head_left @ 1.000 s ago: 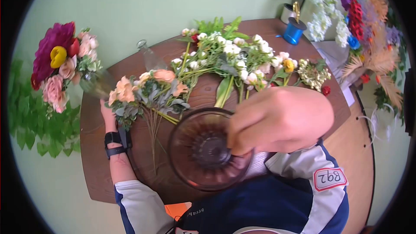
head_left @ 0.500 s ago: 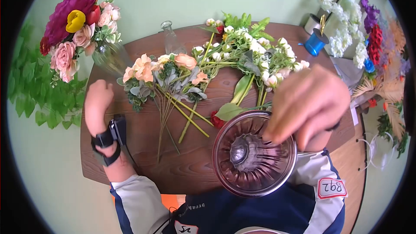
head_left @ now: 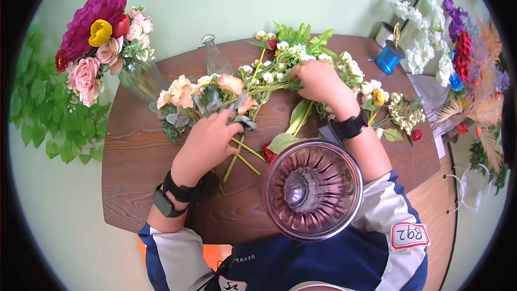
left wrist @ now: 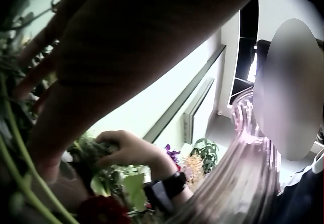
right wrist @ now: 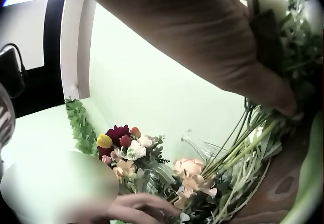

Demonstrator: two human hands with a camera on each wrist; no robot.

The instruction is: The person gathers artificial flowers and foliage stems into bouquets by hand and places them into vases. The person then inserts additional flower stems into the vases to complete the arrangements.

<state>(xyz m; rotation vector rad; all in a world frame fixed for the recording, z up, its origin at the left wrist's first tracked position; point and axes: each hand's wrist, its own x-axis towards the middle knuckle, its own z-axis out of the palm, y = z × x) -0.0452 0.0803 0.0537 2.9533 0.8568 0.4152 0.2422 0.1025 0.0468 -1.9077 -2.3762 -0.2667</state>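
Note:
Over by the white flowers (head_left: 267, 77), my right hand (head_left: 323, 83) curls its fingers into the green stems; its fingertips are partly hidden by foliage. In the right wrist view the thumb lies against those stems. My left hand (head_left: 207, 140) reaches over the stems of the peach flowers (head_left: 180, 91), fingers loosely extended and touching the grey-green leaves. A purple ribbed glass vase (head_left: 344, 183) stands upright at the table's front edge, close to the body, with its wide mouth facing up. A red flower (head_left: 269, 152) lies beside it.
A clear vase (head_left: 142, 78) of large artificial flowers stands at the left. Behind the peach flowers is a small clear glass bottle (head_left: 215, 56). A blue ribbon spool (head_left: 389, 56) sits at the back right, with more flowers (head_left: 463, 59) beyond the table.
My right hand has let go of the purple vase and moved forward to the white flowers. My left hand has come from the table's left side to the peach flowers' stems.

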